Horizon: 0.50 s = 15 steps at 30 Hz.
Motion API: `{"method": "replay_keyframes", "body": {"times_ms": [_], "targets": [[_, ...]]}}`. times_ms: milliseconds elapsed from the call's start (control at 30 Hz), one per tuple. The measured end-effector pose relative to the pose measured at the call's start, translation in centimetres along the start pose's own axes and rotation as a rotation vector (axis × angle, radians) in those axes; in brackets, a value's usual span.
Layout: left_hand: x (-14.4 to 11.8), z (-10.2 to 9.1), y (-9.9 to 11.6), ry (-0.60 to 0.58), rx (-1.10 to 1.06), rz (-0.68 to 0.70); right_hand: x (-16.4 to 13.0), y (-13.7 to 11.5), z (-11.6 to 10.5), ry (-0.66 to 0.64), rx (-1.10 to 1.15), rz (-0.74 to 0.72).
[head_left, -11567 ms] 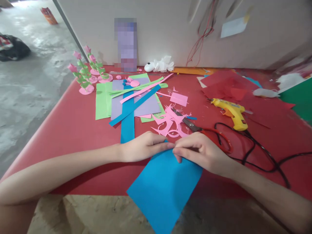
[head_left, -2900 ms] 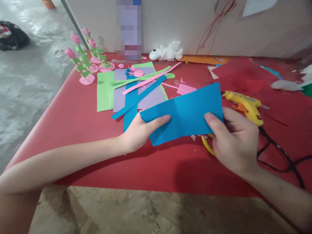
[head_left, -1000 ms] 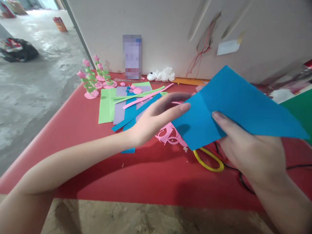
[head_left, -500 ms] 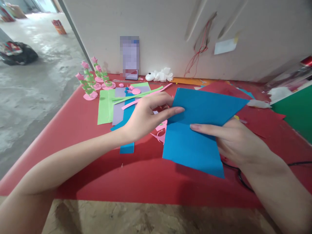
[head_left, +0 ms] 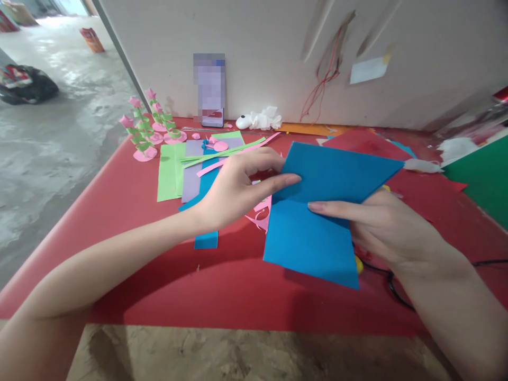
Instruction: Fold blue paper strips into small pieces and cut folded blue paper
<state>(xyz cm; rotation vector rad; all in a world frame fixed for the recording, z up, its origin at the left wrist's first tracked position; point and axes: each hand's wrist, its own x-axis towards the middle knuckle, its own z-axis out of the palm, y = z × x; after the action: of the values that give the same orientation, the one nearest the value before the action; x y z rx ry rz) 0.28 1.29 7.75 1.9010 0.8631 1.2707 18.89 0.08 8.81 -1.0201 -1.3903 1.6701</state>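
Observation:
A blue sheet of paper [head_left: 313, 238] with a slanted right side is held up over the red table. My left hand [head_left: 246, 185] pinches its upper left edge, thumb on the front and fingers behind. From the right, my right hand [head_left: 381, 222] grips it with the thumb lying across the middle; the other fingers are mostly hidden behind the sheet. A bit of something yellow [head_left: 359, 264] shows below my right hand, too covered to name. Pink paper scraps [head_left: 260, 219] lie behind the sheet's left edge.
Green paper strips [head_left: 222, 154] lie over green [head_left: 170, 172], purple and blue papers. Pink paper flowers [head_left: 145, 129] stand at the far left. A phone [head_left: 211, 92] leans on the wall. Red paper [head_left: 365, 145], a green sheet [head_left: 482, 180] and a black cable [head_left: 397, 296] are at the right.
Both hands keep their hold on the blue paper, which has barely shifted. More of the yellow thing shows below my right hand. The view has moved slightly.

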Motion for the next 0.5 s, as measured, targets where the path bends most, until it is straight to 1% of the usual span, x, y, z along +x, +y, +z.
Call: {"method": "replay_keyframes", "body": {"times_ms": [67, 133, 200, 267, 500], "targets": [[0.06, 0.03, -0.16, -0.003, 0.024, 0.048, 0.02, 0.12, 0.11, 0.052, 0.015, 0.001], [0.10, 0.07, -0.35, -0.004, 0.037, 0.086, -0.03, 0.35, 0.23, 0.133, 0.015, -0.018], [0.11, 0.14, -0.49, -0.003, 0.038, 0.093, -0.15, 0.62, 0.28, 0.195, -0.007, -0.041], [0.09, 0.20, -0.59, -0.001, 0.024, 0.078, -0.28, 0.84, 0.18, 0.209, -0.040, -0.052], [0.07, 0.29, -0.45, -0.007, -0.079, 0.019, -0.48, 0.85, -0.40, 0.201, -0.166, -0.097]]}}
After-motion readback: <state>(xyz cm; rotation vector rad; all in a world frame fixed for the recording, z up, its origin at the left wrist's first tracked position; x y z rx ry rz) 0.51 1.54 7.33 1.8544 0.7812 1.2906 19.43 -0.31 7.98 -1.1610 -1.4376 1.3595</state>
